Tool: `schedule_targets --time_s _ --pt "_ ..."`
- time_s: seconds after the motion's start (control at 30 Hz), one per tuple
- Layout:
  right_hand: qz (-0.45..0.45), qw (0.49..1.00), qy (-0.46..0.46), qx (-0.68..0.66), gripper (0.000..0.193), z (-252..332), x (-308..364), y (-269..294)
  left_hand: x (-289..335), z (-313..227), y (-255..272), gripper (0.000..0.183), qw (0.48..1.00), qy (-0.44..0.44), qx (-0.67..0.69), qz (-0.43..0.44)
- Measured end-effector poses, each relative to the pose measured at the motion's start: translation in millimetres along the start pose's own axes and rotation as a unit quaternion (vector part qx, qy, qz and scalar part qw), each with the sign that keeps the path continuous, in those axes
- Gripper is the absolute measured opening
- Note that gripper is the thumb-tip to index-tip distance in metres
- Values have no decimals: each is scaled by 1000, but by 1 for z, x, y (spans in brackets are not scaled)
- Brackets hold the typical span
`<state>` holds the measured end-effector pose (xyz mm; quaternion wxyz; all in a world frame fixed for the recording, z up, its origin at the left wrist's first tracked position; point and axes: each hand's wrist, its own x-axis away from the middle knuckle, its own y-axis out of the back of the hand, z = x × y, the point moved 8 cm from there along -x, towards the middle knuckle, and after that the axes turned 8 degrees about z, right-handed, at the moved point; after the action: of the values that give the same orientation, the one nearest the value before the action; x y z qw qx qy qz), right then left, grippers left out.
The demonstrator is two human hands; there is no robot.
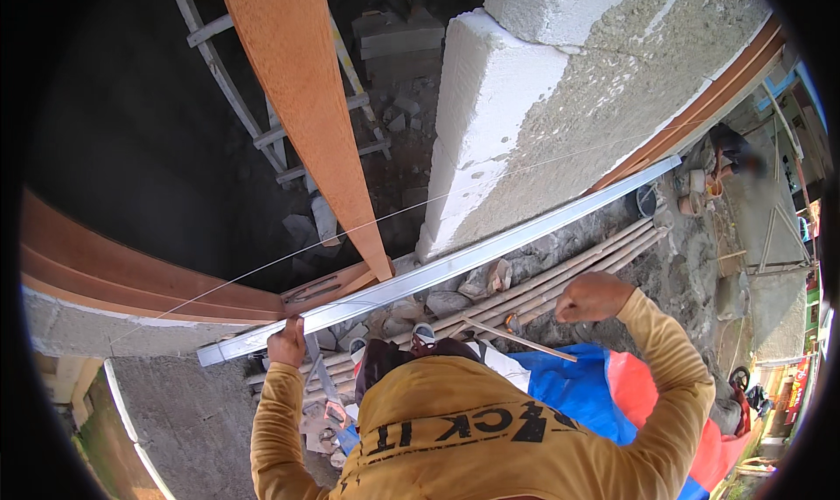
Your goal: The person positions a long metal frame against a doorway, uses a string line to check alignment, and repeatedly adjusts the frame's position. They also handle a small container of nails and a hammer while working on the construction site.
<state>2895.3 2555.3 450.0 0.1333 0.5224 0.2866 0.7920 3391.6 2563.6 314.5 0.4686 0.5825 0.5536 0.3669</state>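
Seeming stiff yet light, the metal straightedge (437,272) is being grasped near one end by the left hand (286,342) (midspan likely balances better), the right hand (597,297) clenching.

Worn on the head as left unit of a side-by-side fisheye pair. Aimed steeply down over the yellow printed fabric shirt (472,452), close at the lower edge, across the long silver metal bar (420,279) and past the flat brown wooden post (302,89) into the dark, rubble-strewn interior (157,150).
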Motion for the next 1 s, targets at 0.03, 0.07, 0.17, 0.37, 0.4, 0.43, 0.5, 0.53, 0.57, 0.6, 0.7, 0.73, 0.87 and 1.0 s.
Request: schedule_targets --time_s 0.03,0.07,0.17,0.37,0.4,0.43,0.5,0.53,0.57,0.6,0.7,0.73,0.87,1.0 --pt "61 989 110 -79 22 50 6 -2 9 44 -17 27 996 52 -59 33" --pt "18 945 272 -180 19 90 18 9 16 63 -31 28 990 45 -125 43" --pt "-289 883 303 -213 15 104 65 90 29 29 -44 27 989 -43 -108 87" --pt "-744 644 -33 -175 20 -53 167 124 8 -159 88 22 937 -329 47 -110" --pt "-753 635 -45 -170 20 -61 177 122 -10 -161 123 22 938 -316 48 -135" --pt "-762 625 -58 -162 21 -67 190 120 -24 -159 153 23 937 -305 55 -164" --pt "-789 596 -42 -145 22 -43 215 120 -30 -143 209 23 939 -264 59 -212" --pt "-807 576 -9 -133 22 -23 224 125 -34 -136 236 24 939 -240 61 -237" --pt "-826 551 19 -118 22 -3 238 127 -40 -125 266 25 935 -192 118 -274" --pt "-830 536 47 -144 22 14 252 124 -48 -118 295 26 923 -152 177 -307" --pt "-840 485 145 -196 20 55 275 123 -70 -107 369 36 852 -146 305 -399" --pt "-845 476 170 -175 19 67 280 123 -76 -104 391 38 820 -164 337 -434" --pt "-885 388 225 -124 18 111 298 121 -128 -137 427 41 701 -181 580 -373" --pt "-915 237 290 -151 17 136 309 133 -148 -248 397 41 701 -277 637 -163"
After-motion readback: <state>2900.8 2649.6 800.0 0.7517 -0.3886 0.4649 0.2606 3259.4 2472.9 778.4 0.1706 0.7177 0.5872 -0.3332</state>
